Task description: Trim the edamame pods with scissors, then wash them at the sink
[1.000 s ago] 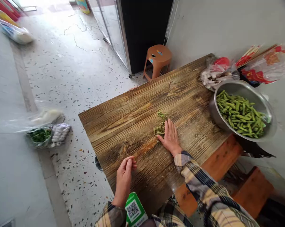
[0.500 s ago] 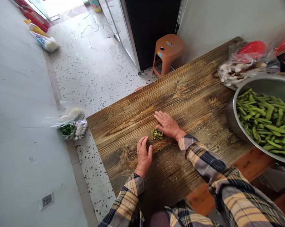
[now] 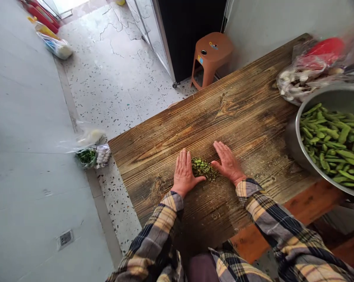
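Small heap of green trimmings, bits of pod ends and stringy scraps, dull green with some brownish flecks, sits on the wooden table near its front middle. Left hand lies flat on the wood, fingers spread and straight, thumb side touching the heap's left edge. Right hand also flat and spread, its thumb side against the heap's right edge. Neither hand grips anything; the heap is hemmed in between them. Both sleeves are plaid.

Table is dark weathered planks with strong grain. At its right end a metal bowl holds green bean pods, cut off by the frame edge. Behind the bowl, a clear plastic bag with pale and red contents. Orange plastic stool stands on the speckled floor beyond the table's far side. Another plastic bag with greens lies on the floor left of the table corner. Nothing lies between hands and heap.
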`<state>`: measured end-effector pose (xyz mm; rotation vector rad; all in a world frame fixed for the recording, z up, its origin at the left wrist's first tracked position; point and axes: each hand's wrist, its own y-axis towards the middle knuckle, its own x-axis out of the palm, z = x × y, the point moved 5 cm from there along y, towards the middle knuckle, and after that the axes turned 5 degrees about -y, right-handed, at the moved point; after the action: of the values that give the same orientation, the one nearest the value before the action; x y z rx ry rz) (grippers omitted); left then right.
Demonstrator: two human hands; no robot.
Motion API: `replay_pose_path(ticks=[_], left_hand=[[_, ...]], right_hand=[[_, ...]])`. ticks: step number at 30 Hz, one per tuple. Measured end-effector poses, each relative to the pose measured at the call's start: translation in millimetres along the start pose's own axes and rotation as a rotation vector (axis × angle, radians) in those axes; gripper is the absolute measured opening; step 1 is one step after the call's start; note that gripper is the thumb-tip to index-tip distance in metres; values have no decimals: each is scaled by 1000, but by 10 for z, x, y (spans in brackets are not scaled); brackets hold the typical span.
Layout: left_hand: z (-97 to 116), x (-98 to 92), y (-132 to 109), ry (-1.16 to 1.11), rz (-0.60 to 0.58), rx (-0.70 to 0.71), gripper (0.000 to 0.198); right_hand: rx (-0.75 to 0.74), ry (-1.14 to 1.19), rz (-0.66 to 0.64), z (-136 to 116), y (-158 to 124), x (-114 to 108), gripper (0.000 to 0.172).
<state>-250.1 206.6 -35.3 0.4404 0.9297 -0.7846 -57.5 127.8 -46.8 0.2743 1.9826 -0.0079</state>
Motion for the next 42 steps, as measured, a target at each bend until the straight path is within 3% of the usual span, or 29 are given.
replay_pose_path(ticks=[2,4,8,10,12,16,21,24,30,36,39,42], left_hand=[[62,74,157,-44,-35,96,118],[112,111,161,-94,-64,186,106],[130,49,-202,-158,-104,268,106],[120,-1,-443,-149,-152,290,119],[100,-40,-631,-107,-171,283,129],[67,-46,-706,-27,-60,139,125],[159,68,-488,-112,-17,83,82],[131,46,-483,-216,-8,87,68],[-300,-259,-984,-295,247,-111,59],[-945,-809,-1634,-341,582,-385,53],[-1286,-1008,-1875,-491,702,-540,53],[-1607,-1054,-2078,-731,819,-698,55]], right_hand=[[-41,19,-17,-282,30,125,77],[-65,46,-21,-565,29,227,75],[-114,115,-47,-926,-178,266,82],[-138,151,-74,-947,-380,191,87],[-66,143,-49,-830,-603,73,95],[143,6,41,-552,-931,-42,103],[233,-55,98,-674,-744,154,74],[186,-31,93,-811,-513,242,60],[74,18,32,-898,-378,295,56],[48,38,45,-1261,-385,498,54],[107,35,82,-1497,-415,620,51],[127,45,123,-1715,-435,741,50]])
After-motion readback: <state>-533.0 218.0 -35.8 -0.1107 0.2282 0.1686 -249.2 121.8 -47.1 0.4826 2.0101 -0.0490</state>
